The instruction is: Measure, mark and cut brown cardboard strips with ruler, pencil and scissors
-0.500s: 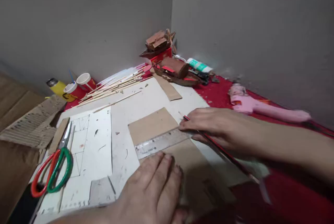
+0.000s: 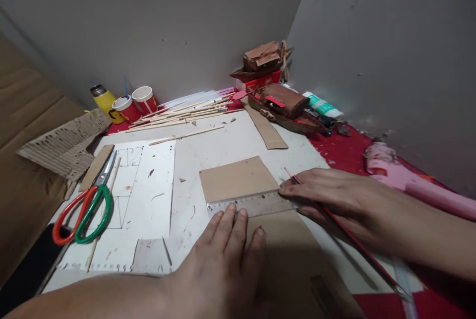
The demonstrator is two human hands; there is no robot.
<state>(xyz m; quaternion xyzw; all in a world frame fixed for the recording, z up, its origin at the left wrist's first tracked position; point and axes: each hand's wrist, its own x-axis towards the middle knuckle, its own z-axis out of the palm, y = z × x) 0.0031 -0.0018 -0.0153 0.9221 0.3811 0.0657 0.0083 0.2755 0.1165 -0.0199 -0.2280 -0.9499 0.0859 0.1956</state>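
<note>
A clear ruler (image 2: pixel 260 204) lies across a brown cardboard sheet (image 2: pixel 234 177). Flat on the cardboard, my left hand (image 2: pixel 223 254) has its fingers stretched out, with fingertips touching the ruler's near edge. My right hand (image 2: pixel 330 192) rests at the ruler's right end, its fingers closed around a red and black pencil (image 2: pixel 357 244). The pencil's tip points away from me, above the sheet's right edge; its shaft slants back toward the lower right. My left hand hides part of the cardboard below the ruler.
Scissors (image 2: pixel 94 210) lie on a paper with drawn lines (image 2: pixel 156 190) at the left. Thin wooden sticks (image 2: pixel 186 116), red cups (image 2: pixel 144 100) and a yellow bottle (image 2: pixel 107 103) are behind. Model boats (image 2: pixel 286 100) and a pink glue gun (image 2: pixel 412 180) lie toward the right.
The view has swung left, so things appear shifted right. My left fingertips now reach onto the ruler's near edge. My right hand still holds the pencil at the ruler's right end.
</note>
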